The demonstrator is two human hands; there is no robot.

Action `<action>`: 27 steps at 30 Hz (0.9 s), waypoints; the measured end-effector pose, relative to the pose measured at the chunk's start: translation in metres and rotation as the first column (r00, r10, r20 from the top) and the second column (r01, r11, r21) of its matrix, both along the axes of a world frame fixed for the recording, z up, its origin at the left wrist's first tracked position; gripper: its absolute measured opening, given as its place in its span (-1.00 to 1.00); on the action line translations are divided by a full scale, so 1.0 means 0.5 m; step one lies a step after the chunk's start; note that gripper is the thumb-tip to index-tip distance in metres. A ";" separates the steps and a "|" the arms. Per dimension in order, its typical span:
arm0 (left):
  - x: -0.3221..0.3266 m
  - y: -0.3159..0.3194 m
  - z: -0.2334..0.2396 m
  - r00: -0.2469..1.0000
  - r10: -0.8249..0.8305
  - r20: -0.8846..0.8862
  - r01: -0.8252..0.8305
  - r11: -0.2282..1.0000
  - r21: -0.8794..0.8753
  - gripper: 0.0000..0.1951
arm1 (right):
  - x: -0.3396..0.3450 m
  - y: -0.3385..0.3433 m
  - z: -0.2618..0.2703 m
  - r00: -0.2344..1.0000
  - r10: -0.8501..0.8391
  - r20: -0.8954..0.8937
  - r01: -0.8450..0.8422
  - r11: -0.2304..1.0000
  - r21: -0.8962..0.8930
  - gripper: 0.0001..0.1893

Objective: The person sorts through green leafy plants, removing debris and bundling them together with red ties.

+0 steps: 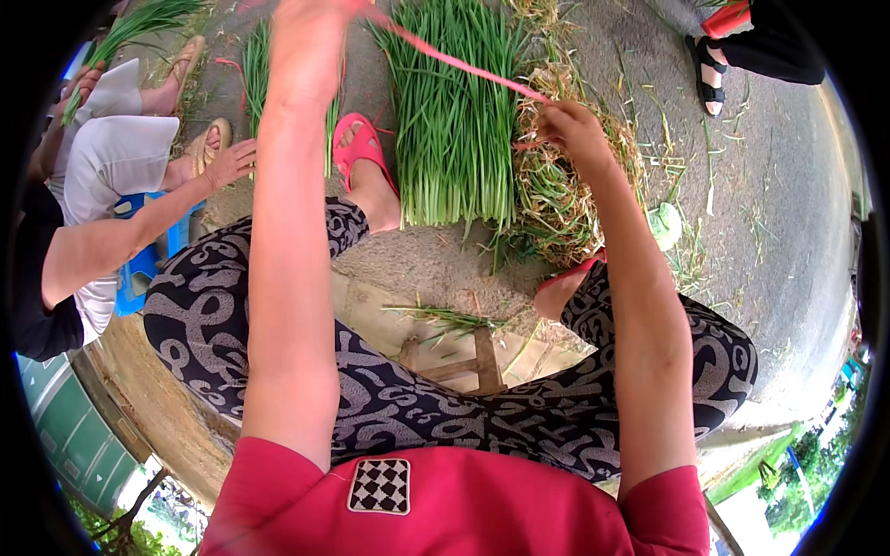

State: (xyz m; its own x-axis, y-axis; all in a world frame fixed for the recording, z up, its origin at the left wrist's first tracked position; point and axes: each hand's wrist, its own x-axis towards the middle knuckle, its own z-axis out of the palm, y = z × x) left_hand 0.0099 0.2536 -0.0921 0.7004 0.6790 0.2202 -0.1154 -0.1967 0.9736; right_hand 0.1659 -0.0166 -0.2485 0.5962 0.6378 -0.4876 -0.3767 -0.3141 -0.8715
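Observation:
A pink plastic strip [459, 62] stretches between my two hands above a thick pile of green garlic chives [455, 132]. My left hand [313, 17] is blurred at the top edge of the view, its fingers hard to make out; the strip runs into it. Above the right edge of the pile, my right hand [573, 128] pinches the strip's other end, and a short tail hangs below the fingers. The chives lie on the ground between my feet, pale cut ends towards me.
Withered trimmings [563, 201] are heaped right of the pile. More chives [257, 69] lie partly behind my left arm. At left, a seated person's hand [233, 163] reaches in, beside a blue plastic stool [142, 267]. A sandalled foot [710, 76] stands at upper right. A wooden stool [480, 358] shows below.

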 end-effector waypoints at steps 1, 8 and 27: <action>0.034 -0.065 0.072 0.954 -0.291 -0.065 0.294 0.955 0.046 -0.30 | -0.002 -0.015 -0.012 0.951 -0.270 -0.154 0.279 0.960 0.040 -0.79; 0.038 -0.102 0.002 0.932 -0.261 -0.252 0.231 0.962 -0.144 -0.49 | 0.014 -0.202 -0.140 0.162 -0.622 -0.767 0.922 0.373 -0.108 -0.77; -0.124 -0.187 -0.300 0.336 0.012 -0.942 -0.168 0.985 -0.048 -0.20 | 0.014 -0.165 -0.031 0.779 -0.254 0.574 0.459 0.854 -0.246 -0.73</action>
